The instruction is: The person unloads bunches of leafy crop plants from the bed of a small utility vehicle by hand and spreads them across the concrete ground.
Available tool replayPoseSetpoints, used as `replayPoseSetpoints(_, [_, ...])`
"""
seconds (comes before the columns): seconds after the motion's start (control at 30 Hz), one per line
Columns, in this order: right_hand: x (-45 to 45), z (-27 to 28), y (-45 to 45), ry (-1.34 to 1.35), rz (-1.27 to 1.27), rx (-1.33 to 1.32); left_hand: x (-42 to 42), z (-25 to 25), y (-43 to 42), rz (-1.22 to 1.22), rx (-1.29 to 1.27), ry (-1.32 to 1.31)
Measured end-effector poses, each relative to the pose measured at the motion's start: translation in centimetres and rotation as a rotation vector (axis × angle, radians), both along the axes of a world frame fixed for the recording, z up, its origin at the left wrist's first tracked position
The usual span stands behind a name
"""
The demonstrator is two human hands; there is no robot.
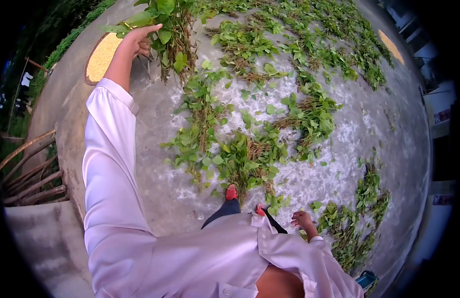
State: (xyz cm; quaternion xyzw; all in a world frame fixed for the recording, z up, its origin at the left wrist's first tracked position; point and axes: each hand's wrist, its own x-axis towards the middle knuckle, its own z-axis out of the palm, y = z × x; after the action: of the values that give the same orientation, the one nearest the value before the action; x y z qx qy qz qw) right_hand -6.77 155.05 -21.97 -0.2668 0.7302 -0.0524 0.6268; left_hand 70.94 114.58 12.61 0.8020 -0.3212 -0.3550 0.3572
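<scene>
At the far left, plant bundle [177,42]: seen beside the left hand [140,40], its long axis run far to near, leaves massed at the far end, brown stems pointed near.
Left fingers: one digit is stretched toward the leaves, the others are curled below; whether stems are pinched cannot be told.
Right hand [303,219]: held low at the near right, fingers loosely bent and slightly apart, near the leafy plants [339,221] at the right.
Ground [155,164]: covered in part by uprooted-looking plants [252,156], spread from the near centre to the far right.
Yellow patches: one [105,57] is seen left of the bundle, another [391,47] at the far right.
Feet: red footwear [231,192] is seen at the near centre.
</scene>
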Motion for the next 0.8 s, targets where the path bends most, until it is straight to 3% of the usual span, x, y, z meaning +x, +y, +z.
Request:
replayPoseSetpoints(0.03, [0.2, 0.2, -0.2, 0.004, -0.016, -0.004, 0.1, -0.3, -0.6, -0.101, 0.087, -0.019])
replayPoseSetpoints(0.07, [0.3, 0.4, -0.1, 0.006, -0.024, -0.005, -1.6, -1.1, 0.1, -0.05, 0.071, -0.157])
replayPoseSetpoints(0.13, [0.6, 0.7, 0.3, 0.012, -0.041, -0.004, -2.4, -6.6, 0.1, -0.052, 0.024, -0.318])
replayPoseSetpoints(0.23, [0.3, 0.3, 1.4, 0.025, -0.005, 0.02, -5.4, -15.6, 3.8, -0.184, 0.126, -0.274])
replayPoseSetpoints(0.33, [-0.3, -0.1, 3.0, 0.039, -0.013, 0.071, -8.8, -23.8, 10.9, -0.448, 0.404, -0.467])
replayPoseSetpoints(0.37, [-0.6, -0.3, 3.5, 0.038, -0.023, 0.084, -10.0, -26.9, 14.3, -0.503, 0.315, -0.637])
replayPoseSetpoints(0.43, [-1.5, -0.8, 4.5, 0.026, -0.03, 0.092, -12.2, -30.5, 20.4, -0.574, 0.518, -0.58])
replayPoseSetpoints(0.5, [-2.3, -0.8, 5.7, 0.018, -0.044, 0.096, -12.9, -35.1, 27.5, -0.699, 0.449, -0.55])
replayPoseSetpoints(0.53, [-2.5, -0.8, 5.9, 0.013, -0.053, 0.091, -14.6, -34.6, 30.8, -0.671, 0.538, -0.518])
replayPoseSetpoints(0.57, [-2.8, -0.7, 6.3, 0.008, -0.061, 0.086, -14.5, -38.2, 34.4, -0.7, 0.57, -0.489])
replayPoseSetpoints(0.67, [-4.0, -1.3, 7.5, -0.018, -0.063, 0.042, -18.7, -36.7, 42.4, -0.69, 0.826, -0.223])
replayPoseSetpoints(0.8, [-5.7, -0.9, 10.6, -0.037, -0.101, -0.033, -24.7, -37.1, 49.7, -0.633, 0.839, -0.038])
